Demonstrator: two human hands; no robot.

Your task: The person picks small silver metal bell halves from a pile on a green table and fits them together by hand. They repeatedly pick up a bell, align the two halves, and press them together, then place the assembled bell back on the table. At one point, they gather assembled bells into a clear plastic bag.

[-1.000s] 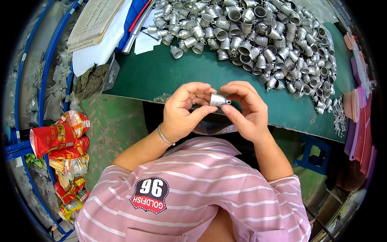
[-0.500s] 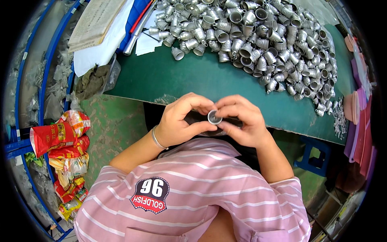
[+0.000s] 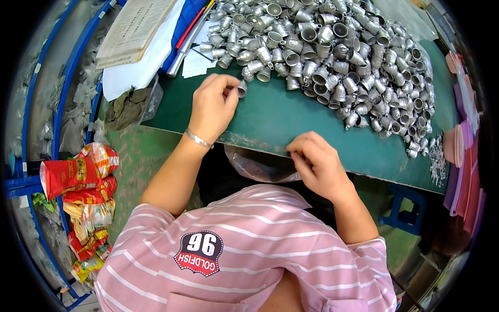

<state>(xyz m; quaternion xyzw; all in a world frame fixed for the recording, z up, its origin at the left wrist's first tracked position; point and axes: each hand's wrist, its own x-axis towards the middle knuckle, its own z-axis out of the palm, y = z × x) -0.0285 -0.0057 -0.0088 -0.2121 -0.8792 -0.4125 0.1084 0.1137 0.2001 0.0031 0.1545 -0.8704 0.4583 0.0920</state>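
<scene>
Near the front-left edge of the pile, my left hand [image 3: 213, 106] pinches a small silver metal bell [image 3: 242, 89] between thumb and fingers, just above the green tabletop. Its fingertips are partly hidden behind the hand. My right hand [image 3: 316, 165] is at the table's near edge, fingers curled in toward the thumb; whatever they may hold is too small or hidden to make out. Across the far side spreads a large heap of loose silver bells [image 3: 358, 78], some mouth-up, others on their sides, several showing a small loop on top.
A clear plastic bag or bowl [image 3: 262, 165] lies over my lap under the table edge. Papers [image 3: 132, 31], a red pen [image 3: 189, 28] and a metal rod are at the far left. Small white bits [image 3: 438, 158] lie at right. A blue stool [image 3: 403, 208] stands below.
My hands have parted. The left has moved up and forward to the pile's near-left edge with a bell; the right has stayed low near the table edge, fingers curling in.
</scene>
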